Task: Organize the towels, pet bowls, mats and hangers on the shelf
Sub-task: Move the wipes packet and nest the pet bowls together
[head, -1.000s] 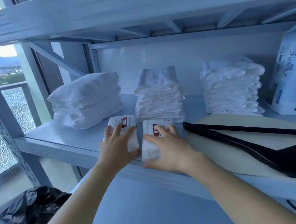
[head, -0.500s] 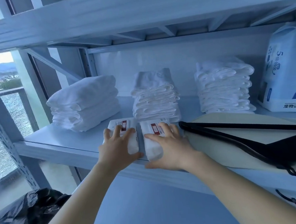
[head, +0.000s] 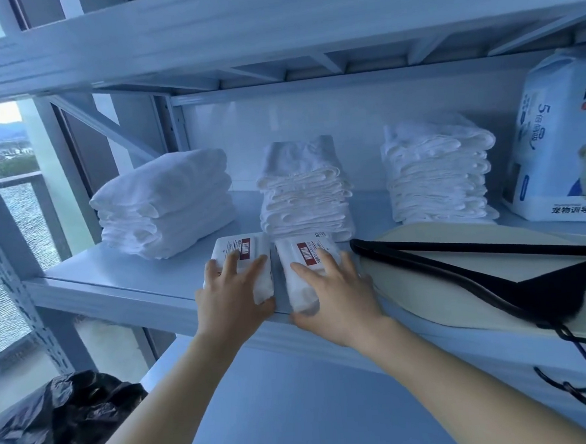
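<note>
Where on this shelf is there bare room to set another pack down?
Bare shelf lies front-left, between the left towel stack and the left pack, and in gaps either side of the middle stack. Right of the right pack, mat and hangers crowd it.

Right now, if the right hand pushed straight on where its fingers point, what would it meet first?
Probably the middle stack of folded towels, just behind the packet under the right hand; the gap looks small, but depth is unclear.

Pet pad bag: "5", "宠物训导垫" (top "ho…" cut off); pkt labels illegible
</note>
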Motion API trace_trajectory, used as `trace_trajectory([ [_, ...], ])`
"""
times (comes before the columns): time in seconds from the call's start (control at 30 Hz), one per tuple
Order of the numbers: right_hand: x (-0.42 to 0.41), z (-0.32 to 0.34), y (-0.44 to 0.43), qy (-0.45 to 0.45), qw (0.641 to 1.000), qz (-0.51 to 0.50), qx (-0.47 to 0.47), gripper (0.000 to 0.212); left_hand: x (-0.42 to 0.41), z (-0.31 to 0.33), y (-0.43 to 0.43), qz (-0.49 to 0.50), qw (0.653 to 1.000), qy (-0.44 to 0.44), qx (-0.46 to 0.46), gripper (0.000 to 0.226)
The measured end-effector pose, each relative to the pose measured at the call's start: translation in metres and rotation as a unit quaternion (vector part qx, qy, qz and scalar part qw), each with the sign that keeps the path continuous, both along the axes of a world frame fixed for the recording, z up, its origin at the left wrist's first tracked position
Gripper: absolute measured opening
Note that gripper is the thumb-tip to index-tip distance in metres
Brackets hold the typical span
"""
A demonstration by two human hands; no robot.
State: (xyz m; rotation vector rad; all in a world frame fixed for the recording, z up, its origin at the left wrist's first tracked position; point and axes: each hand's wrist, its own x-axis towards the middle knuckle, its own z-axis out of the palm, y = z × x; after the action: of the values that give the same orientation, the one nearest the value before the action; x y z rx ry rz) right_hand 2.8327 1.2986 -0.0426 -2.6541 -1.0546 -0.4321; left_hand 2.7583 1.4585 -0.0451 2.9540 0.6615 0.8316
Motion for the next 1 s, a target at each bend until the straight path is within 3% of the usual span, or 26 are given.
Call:
trace_trajectory([
  [0.37,-0.007,-0.009,-0.008,-0.001,1.000,-0.005,0.017,0.084,-0.014,-0.005,-0.008,-0.035,0.999,-0.018,0.011,0.067],
  [0.57,-0.013,-0.008,-0.016,-0.019,1.000,0.006,0.020,0.078,-0.023,-0.001,-0.013,-0.042,0.998,0.014,-0.036,0.093],
  [0.7,-0.014,-0.010,-0.028,-0.023,0.999,0.029,0.004,0.089,-0.034,0.000,-0.015,-0.058,0.997,0.039,-0.018,0.104],
  [0.8,-0.014,-0.010,-0.037,-0.043,0.998,0.036,-0.012,0.088,-0.042,-0.002,-0.020,-0.047,0.998,0.035,0.023,0.092],
  [1.0,-0.022,-0.009,-0.062,-0.056,0.995,0.055,0.056,0.068,-0.061,0.005,-0.039,-0.061,0.995,-0.082,0.019,0.069],
])
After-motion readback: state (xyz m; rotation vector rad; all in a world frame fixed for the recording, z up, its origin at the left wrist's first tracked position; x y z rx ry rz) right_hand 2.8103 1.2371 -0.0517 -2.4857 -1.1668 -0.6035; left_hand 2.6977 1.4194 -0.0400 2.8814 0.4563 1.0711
